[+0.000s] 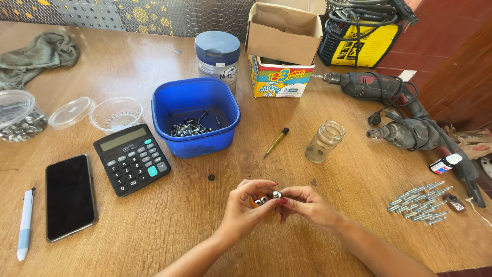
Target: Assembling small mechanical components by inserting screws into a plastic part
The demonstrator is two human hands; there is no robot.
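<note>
Left hand [245, 204] and right hand [303, 202] pinch small bolts [266, 198] together, fingers closed tight. Risk: loose grip, bolts drop, roll off wooden table [169, 225] near edge.

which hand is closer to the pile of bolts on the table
Right. The right hand sits just left of the bolt pile; the left hand is farther left, beyond the right hand.
</note>
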